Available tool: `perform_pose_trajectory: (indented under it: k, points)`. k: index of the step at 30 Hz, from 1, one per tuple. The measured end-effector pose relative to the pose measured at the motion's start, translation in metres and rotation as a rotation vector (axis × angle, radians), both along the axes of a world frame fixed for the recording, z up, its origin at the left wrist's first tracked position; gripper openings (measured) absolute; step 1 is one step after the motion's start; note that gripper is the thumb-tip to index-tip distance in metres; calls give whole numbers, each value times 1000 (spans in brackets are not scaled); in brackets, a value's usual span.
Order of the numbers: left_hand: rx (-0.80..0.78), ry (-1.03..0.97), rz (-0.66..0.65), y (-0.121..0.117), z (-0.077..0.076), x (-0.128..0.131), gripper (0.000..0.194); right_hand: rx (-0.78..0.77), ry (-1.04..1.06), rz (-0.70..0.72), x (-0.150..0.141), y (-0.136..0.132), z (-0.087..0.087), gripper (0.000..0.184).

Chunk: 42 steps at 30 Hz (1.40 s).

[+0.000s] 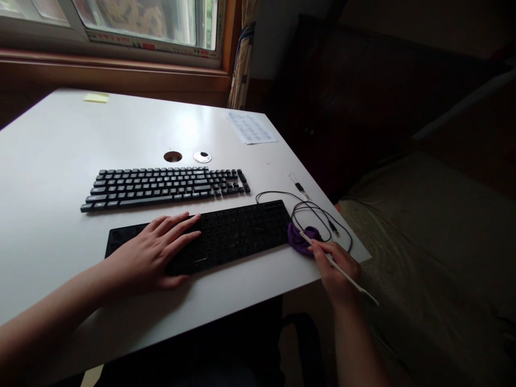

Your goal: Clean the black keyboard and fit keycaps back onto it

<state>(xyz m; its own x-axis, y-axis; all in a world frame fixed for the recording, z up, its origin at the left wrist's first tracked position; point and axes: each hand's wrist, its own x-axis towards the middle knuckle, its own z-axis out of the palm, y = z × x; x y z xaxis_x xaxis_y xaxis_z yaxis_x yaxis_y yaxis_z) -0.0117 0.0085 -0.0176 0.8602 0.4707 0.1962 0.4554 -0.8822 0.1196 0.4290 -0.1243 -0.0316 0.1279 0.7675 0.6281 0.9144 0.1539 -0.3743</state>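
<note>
A black keyboard base [237, 231], stripped of its keycaps, lies near the table's front edge. My left hand [161, 250] rests flat on its left part, fingers spread. Pinched in my right hand [336, 263] is a thin white stick [346, 277], its upper tip over a crumpled purple cloth [298, 240] at the keyboard's right end. I cannot tell whether the tip touches the cloth. Behind the base, loose black keycaps [161, 188] are laid out in keyboard rows.
A black cable [314, 207] is coiled by the table's right edge. Farther back are a cable hole [173, 156], a round cover [202, 156], printed paper [252, 129] and a yellow note [97, 98]. The white table [133, 126] stands beside a window.
</note>
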Motion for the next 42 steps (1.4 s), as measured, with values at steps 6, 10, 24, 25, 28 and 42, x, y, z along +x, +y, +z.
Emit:
perform_pose_trajectory:
  k: [6, 10, 24, 25, 28, 42]
  points:
    - [-6, -8, -6, 0, 2, 1, 82, -41, 9, 47, 3, 7, -6, 12]
    - [-19, -18, -1, -1, 2, 2, 83, -36, -9, 93, 4, 24, -4, 13]
    - [-6, 3, 8, -2, 4, 3, 78, -161, -20, 158, 14, 7, 7, 12]
    - [-8, 5, 10, -2, 4, 3, 78, -170, -12, 156, 14, 3, 7, 13]
    - [-2, 18, 8, -2, 4, 2, 80, -160, -1, 153, 15, 2, 5, 13]
    - [7, 21, 2, -1, 0, 0, 85, -124, -106, 269, 12, 85, 16, 14]
